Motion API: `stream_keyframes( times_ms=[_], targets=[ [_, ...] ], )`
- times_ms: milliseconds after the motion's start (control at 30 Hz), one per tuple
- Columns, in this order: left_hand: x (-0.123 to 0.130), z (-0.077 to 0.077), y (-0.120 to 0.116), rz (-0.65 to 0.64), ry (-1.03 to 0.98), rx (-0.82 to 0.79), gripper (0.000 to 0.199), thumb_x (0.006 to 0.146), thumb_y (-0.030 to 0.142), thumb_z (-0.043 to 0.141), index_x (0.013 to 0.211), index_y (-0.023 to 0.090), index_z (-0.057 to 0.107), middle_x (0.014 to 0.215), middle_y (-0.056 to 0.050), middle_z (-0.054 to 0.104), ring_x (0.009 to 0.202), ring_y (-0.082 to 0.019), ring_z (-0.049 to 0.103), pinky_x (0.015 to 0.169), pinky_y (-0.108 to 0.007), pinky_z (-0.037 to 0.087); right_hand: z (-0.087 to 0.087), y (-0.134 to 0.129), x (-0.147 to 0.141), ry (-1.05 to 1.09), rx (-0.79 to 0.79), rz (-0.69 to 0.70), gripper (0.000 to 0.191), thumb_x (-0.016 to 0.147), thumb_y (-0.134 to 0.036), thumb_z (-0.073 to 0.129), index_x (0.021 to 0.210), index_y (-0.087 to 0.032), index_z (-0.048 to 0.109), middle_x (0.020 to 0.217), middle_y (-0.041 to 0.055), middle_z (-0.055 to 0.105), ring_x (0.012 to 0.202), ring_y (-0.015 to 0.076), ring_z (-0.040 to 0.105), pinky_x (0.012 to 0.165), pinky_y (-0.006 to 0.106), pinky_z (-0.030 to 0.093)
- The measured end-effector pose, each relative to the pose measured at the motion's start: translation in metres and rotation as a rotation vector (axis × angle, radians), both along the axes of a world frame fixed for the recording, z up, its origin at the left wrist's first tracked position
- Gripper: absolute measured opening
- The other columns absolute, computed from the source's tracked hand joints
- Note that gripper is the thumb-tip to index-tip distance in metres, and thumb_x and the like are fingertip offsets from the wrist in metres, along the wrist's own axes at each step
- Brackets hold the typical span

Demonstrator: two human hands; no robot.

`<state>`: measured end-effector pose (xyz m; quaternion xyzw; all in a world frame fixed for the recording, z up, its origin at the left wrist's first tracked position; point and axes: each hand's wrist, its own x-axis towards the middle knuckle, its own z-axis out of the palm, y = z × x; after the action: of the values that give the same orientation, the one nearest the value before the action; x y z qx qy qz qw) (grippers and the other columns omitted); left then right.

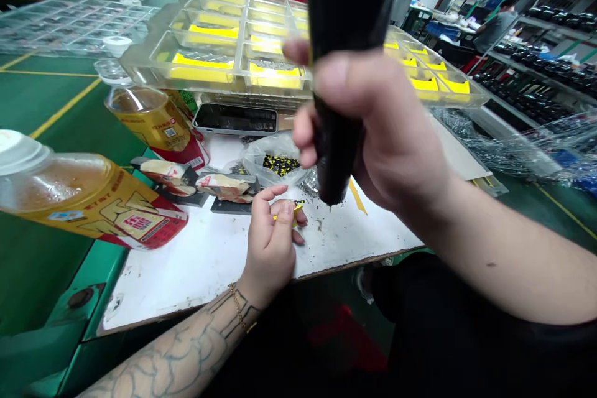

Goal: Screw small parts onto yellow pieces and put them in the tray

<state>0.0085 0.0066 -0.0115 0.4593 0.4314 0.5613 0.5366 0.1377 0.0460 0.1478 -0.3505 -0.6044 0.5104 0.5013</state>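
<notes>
Item: 2 bare hands, held apart above a white work board (pixel 200 280). Right hand (pixel 377 130) clamped around 1 black tapered tube (pixel 349 0), tip down over scattered black specks (pixel 321 227); left hand (pixel 268 252) pinching 1 small yellow piece (pixel 293 214) between fingers and thumb, near that tip, the work in hand at this moment. Also present: 1 plastic bag (pixel 275 161) of black and yellow bits, 2 bottles of amber drink (pixel 79 193), 1 clear plastic tray (pixel 240 43) with yellow inserts.
</notes>
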Motion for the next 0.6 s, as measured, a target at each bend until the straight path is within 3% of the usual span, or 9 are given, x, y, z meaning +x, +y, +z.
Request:
stream_keyframes(
  times_ms=[100,233,400,600],
  targets=[
    [0.000,0.000,0.001,-0.050,-0.014,-0.027,0.030,0.099,0.039,0.053,0.123,0.023,0.046,0.079,0.001,0.060,0.071,-0.014,0.060,0.051,-0.018,0.050,-0.040,-0.004,0.022,0.093,0.013,-0.074,0.034,0.075,-0.015,0.058,0.108,-0.021,0.057,0.066,-0.0027,0.054,0.058,0.0131,0.053,0.056,0.028,0.044],
    [-0.001,0.001,0.001,-0.139,-0.017,-0.033,0.035,0.097,0.042,0.057,0.124,0.025,0.045,0.078,0.002,0.061,0.065,-0.013,0.058,0.049,-0.019,0.049,-0.072,0.009,0.027,0.164,0.012,-0.184,0.033,0.070,-0.019,0.056,0.102,-0.023,0.057,0.056,-0.0049,0.050,0.047,0.0124,0.044,0.051,0.030,0.039],
    [-0.004,0.001,0.000,-0.206,0.001,-0.026,0.041,0.093,0.038,0.063,0.127,0.027,0.044,0.086,0.001,0.057,0.077,-0.016,0.061,0.051,-0.019,0.051,-0.084,0.023,0.018,0.182,0.005,-0.186,0.026,0.080,-0.045,0.063,0.093,-0.024,0.054,0.053,-0.0065,0.046,0.045,0.0106,0.041,0.052,0.029,0.038],
    [-0.004,0.002,0.001,-0.236,0.021,-0.017,0.041,0.092,0.030,0.064,0.127,0.027,0.042,0.086,0.002,0.057,0.070,-0.014,0.060,0.052,-0.021,0.053,-0.091,0.026,0.014,0.170,-0.019,-0.130,0.030,0.080,-0.051,0.065,0.089,-0.024,0.054,0.057,-0.0060,0.047,0.047,0.0096,0.043,0.055,0.028,0.038]
  ],
)
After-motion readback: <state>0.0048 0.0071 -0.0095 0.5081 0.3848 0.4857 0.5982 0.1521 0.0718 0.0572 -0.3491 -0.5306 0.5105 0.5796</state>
